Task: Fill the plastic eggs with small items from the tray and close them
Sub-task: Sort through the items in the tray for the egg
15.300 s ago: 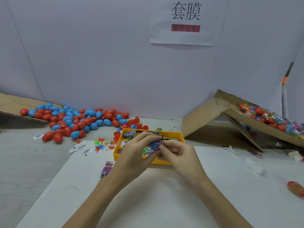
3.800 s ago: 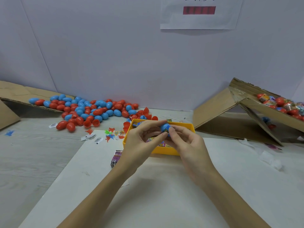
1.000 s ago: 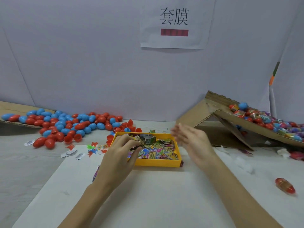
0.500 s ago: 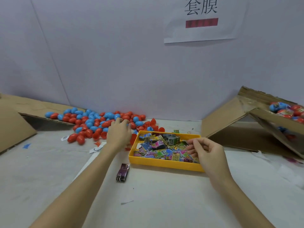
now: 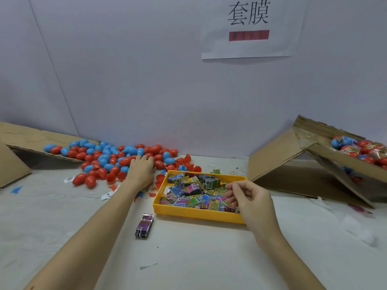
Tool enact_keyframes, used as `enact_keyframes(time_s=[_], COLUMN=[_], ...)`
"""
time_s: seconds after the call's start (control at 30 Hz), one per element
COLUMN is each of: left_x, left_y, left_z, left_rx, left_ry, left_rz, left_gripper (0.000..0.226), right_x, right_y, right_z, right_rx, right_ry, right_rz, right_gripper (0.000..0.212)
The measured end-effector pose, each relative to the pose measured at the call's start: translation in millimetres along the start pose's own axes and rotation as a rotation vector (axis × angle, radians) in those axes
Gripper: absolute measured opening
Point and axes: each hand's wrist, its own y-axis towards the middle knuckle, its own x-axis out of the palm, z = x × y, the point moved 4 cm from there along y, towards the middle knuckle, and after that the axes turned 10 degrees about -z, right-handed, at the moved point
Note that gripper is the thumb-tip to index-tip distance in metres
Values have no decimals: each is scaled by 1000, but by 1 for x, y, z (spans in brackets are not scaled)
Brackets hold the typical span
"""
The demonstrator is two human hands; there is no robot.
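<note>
The fingers [image 5: 231, 192] of the right hand [image 5: 250, 200] are curled loosely over the right end of the yellow tray [image 5: 196, 213]; whether a packet is pinched between them cannot be told. The left hand [image 5: 141, 169] is laid palm down on the near edge of the heap of red and blue plastic eggs [image 5: 109, 158], its fingers hidden among them, so their grasp cannot be told. The tray is filled with small printed packets [image 5: 188, 194] and is set on the white worktop [image 5: 199, 258], just right of the heap. A purple packet [image 5: 144, 226] is seen lying alone in front of the tray. Further right, filled eggs [image 5: 360, 148] are held in a tilted cardboard box [image 5: 314, 164]. A paper sign [image 5: 249, 26] is fixed to the wall behind.
</note>
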Motion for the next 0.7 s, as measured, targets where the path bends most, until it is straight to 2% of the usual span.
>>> enact_keyframes(time_s=[0.07, 0.2, 0.33, 0.43, 0.53, 0.6, 0.7], left_x=[-8, -45, -70, -75, -68, -66, -63], left_y=[-13, -65, -129, -162, -173, -175, -176], left_z=[4, 28, 76, 105, 116, 116, 115], left_rx=[24, 60, 271, 383, 370, 376, 410], left_ry=[-163, -668, -1102, -1227, -1371, -1424, -1498], left_rz=[57, 180, 60, -51, -202, -241, -237], left_gripper=[13, 27, 25, 36, 49, 41, 30], right_x=[0, 0, 2, 8, 20, 27, 32], right_y=[-1, -3, -6, -15, -25, -28, -31], right_z=[-1, -4, -6, -13, -27, -33, -38], right_rx=[-2, -5, -17, -127, -369, -417, -417], right_ry=[-10, -40, -126, -323, -649, -629, -599], right_rz=[-4, -5, 4, -25, -149, -219, -200], right_gripper=[18, 18, 16, 19, 50, 61, 58])
